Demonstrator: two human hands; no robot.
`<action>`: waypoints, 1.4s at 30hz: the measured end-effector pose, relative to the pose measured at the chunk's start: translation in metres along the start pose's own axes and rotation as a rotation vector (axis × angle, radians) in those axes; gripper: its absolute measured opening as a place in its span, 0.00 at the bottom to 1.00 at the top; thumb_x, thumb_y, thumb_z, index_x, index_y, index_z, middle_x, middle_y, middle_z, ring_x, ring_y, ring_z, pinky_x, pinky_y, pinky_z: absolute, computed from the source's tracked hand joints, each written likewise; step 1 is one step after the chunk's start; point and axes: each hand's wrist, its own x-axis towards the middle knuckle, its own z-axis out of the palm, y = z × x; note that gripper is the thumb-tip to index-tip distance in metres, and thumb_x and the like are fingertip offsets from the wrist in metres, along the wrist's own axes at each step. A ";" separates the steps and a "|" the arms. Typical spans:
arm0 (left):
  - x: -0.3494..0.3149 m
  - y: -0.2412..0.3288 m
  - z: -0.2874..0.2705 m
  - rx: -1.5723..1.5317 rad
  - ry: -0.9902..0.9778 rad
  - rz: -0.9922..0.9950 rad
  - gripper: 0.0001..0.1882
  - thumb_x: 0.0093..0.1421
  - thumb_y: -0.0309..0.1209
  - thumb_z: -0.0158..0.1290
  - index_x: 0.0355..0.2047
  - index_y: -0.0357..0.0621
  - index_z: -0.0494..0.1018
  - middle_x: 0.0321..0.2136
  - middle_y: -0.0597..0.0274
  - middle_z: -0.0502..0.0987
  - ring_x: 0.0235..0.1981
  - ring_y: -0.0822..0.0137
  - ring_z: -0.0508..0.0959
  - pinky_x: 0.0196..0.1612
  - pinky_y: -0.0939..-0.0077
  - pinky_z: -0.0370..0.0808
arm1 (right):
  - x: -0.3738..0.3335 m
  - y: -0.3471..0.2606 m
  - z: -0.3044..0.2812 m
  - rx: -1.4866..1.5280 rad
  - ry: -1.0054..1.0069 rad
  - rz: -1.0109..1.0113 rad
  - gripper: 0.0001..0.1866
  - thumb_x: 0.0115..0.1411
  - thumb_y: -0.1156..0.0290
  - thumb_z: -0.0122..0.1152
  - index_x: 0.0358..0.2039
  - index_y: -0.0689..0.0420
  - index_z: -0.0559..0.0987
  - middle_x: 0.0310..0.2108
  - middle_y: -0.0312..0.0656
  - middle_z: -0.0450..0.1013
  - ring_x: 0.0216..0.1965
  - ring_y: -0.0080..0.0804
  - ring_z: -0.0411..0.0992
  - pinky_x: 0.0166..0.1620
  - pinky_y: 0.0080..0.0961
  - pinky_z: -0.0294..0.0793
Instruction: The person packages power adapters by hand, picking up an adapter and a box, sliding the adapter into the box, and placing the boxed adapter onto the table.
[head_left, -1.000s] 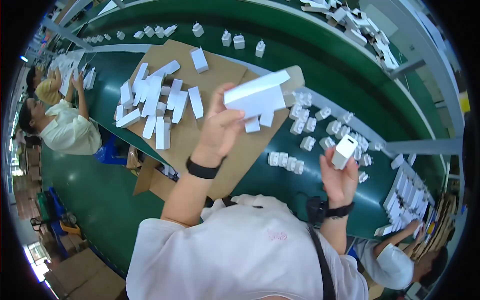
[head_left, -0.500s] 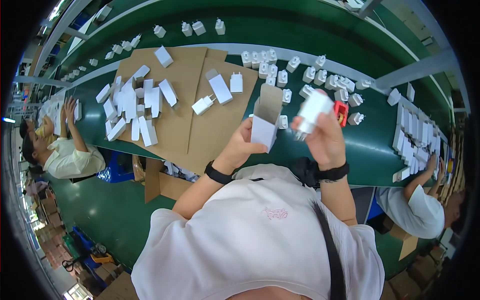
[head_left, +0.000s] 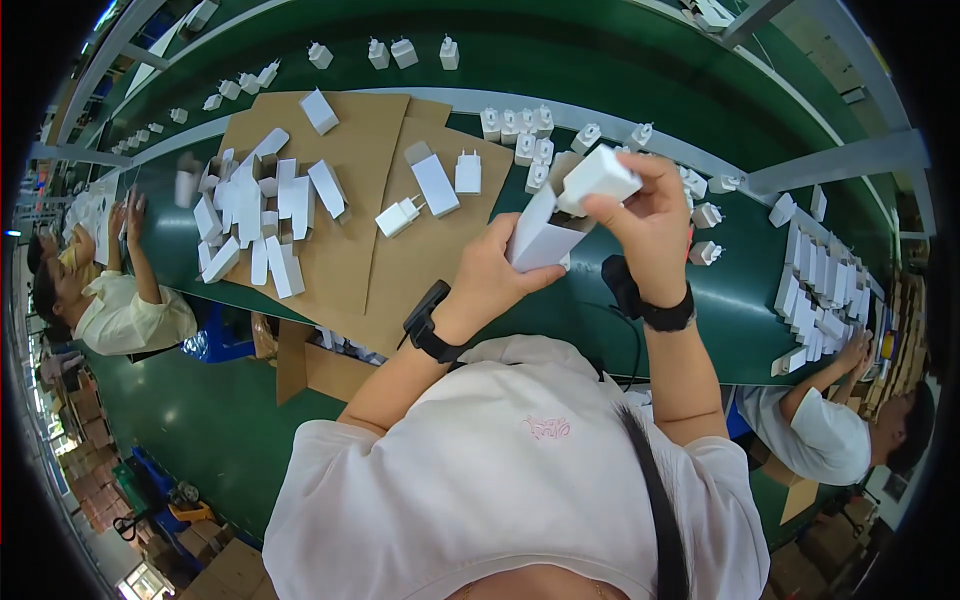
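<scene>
My left hand [head_left: 493, 270] is wrapped round a small white carton [head_left: 545, 238], tilted with its open top toward the right. Between the thumb and fingers of my right hand [head_left: 650, 225] is a white plug charger [head_left: 604, 180], held at the carton's mouth with its plug end toward the opening; how far in it reaches is hidden. Left of my hands, another charger [head_left: 399, 216] lies on a cardboard sheet [head_left: 350, 262], beside an upright charger [head_left: 468, 172] and an open white carton [head_left: 432, 180].
A heap of white cartons [head_left: 245, 205] covers the cardboard's left part. Rows of chargers [head_left: 527, 122] stand along the table's far side, more on the green conveyor belt [head_left: 560, 55]. Co-workers sit at left [head_left: 125, 305] and right [head_left: 815, 430], the right one beside packed cartons [head_left: 825, 285].
My right hand has brought the charger left to the carton's mouth, turning its plug end toward it. My left hand has tilted the carton to the right. Chargers on the belt have shifted slightly.
</scene>
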 end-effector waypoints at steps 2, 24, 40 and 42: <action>0.008 0.000 -0.001 0.042 0.007 -0.001 0.32 0.39 0.38 0.67 0.42 0.38 0.67 0.34 0.50 0.75 0.34 0.57 0.77 0.37 0.70 0.74 | 0.005 0.014 -0.006 -0.104 -0.071 -0.059 0.25 0.46 0.77 0.68 0.45 0.55 0.69 0.39 0.41 0.70 0.41 0.28 0.71 0.46 0.23 0.70; 0.086 -0.157 -0.189 0.852 0.564 -0.503 0.42 0.43 0.36 0.62 0.57 0.39 0.55 0.45 0.37 0.63 0.44 0.41 0.67 0.46 0.58 0.68 | 0.317 0.234 -0.116 -0.680 -0.031 0.734 0.43 0.50 0.74 0.60 0.64 0.48 0.49 0.44 0.46 0.69 0.39 0.34 0.72 0.40 0.30 0.74; 0.082 -0.091 -0.160 -1.043 0.389 -0.396 0.24 0.48 0.20 0.55 0.47 0.38 0.65 0.38 0.60 0.73 0.40 0.67 0.74 0.45 0.72 0.71 | 0.318 0.244 0.056 -1.209 -0.405 0.157 0.30 0.38 0.54 0.68 0.37 0.63 0.74 0.35 0.48 0.74 0.37 0.39 0.73 0.42 0.27 0.70; 0.073 -0.087 -0.158 -1.102 0.370 -0.363 0.23 0.48 0.21 0.55 0.46 0.38 0.65 0.38 0.59 0.73 0.40 0.66 0.74 0.45 0.72 0.71 | 0.303 0.172 0.078 -1.036 -0.486 0.164 0.25 0.40 0.58 0.67 0.34 0.62 0.73 0.30 0.43 0.73 0.32 0.31 0.72 0.37 0.24 0.71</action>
